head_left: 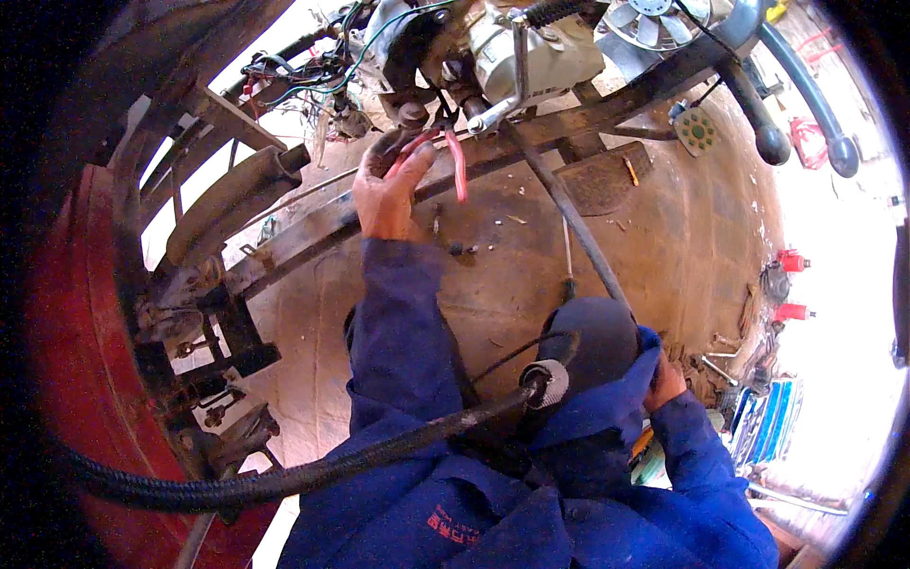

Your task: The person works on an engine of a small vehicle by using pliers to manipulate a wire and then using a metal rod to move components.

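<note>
My left hand (pixel 387 199) is closed around red-handled pliers (pixel 459 169), one handle in the palm and the other hanging apart from it. The dark jaws reach up to a rounded metal part (pixel 411 115) on the vehicle frame, below the pale engine casing (pixel 536 57). Whether the jaws touch it, I cannot tell. My right hand (pixel 667 384) is down beside my right knee, at the edge of the blue jacket. Its fingers are hidden by the cloth, so anything in them does not show.
Dark frame rails (pixel 313 242) cross from lower left to upper right, beside red bodywork (pixel 81 332). A thick black hose (pixel 284 484) runs across my front. Loose wires (pixel 327 71) hang at upper left. A screwdriver (pixel 569 284) and red bottles (pixel 792 262) are on the floor.
</note>
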